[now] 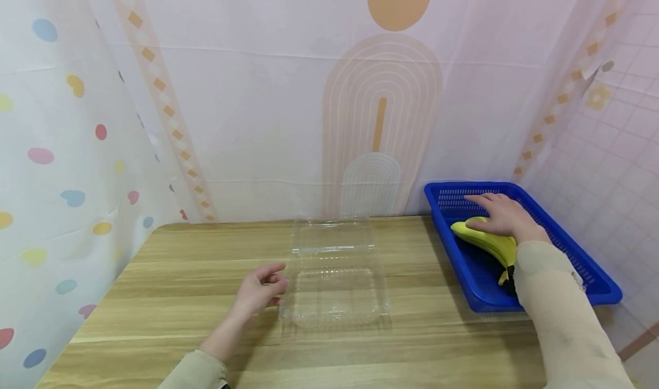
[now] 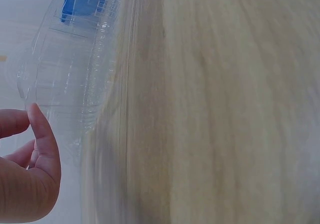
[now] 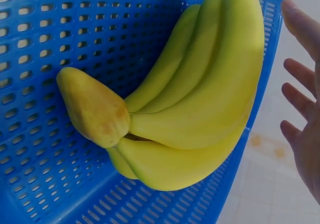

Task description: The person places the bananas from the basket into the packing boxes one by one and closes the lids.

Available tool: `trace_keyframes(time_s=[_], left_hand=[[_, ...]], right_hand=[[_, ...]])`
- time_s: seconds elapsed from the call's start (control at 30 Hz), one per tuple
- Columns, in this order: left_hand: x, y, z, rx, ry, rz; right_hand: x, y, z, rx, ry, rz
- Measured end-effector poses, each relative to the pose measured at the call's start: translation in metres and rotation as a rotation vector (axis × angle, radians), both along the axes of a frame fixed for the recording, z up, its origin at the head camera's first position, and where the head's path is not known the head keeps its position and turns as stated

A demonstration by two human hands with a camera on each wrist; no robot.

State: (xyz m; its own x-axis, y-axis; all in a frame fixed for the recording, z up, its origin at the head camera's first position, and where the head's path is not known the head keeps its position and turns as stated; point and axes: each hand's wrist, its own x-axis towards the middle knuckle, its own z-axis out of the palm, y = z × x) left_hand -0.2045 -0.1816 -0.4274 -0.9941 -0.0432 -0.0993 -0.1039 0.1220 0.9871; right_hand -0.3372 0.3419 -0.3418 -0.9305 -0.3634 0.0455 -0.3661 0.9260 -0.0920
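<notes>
A clear plastic clamshell box (image 1: 334,292) sits on the wooden table, its lid folded back toward the curtain. My left hand (image 1: 259,292) is at the box's left side with fingers loosely bent. In the left wrist view the thumb and a fingertip are close to the box's clear edge (image 2: 37,84); whether they touch it I cannot tell. Over on the right, a bunch of yellow bananas (image 3: 200,94) lies in a blue plastic basket (image 1: 453,269). Above the bananas my right hand (image 1: 496,214) hovers with its fingers spread, holding nothing.
The blue basket has slotted walls and stands at the table's right end. Behind the wooden table (image 1: 195,274) hangs a patterned curtain (image 1: 257,120), with a dotted one (image 1: 51,177) on the left side.
</notes>
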Motion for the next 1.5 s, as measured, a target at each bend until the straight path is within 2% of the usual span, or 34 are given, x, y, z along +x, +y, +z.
trace_keyframes(time_s=[0.53, 1.07, 1.5], left_hand=[[-0.002, -0.001, -0.003, 0.005, 0.004, 0.002], [-0.003, -0.001, -0.004, 0.023, 0.004, 0.006], [-0.005, -0.002, -0.005, 0.02, 0.002, -0.001]], right_hand=[[0.002, 0.0, -0.013, -0.065, -0.057, 0.022], [0.003, -0.004, -0.017, -0.115, -0.228, -0.022], [0.0, -0.002, -0.02, -0.089, -0.154, 0.007]])
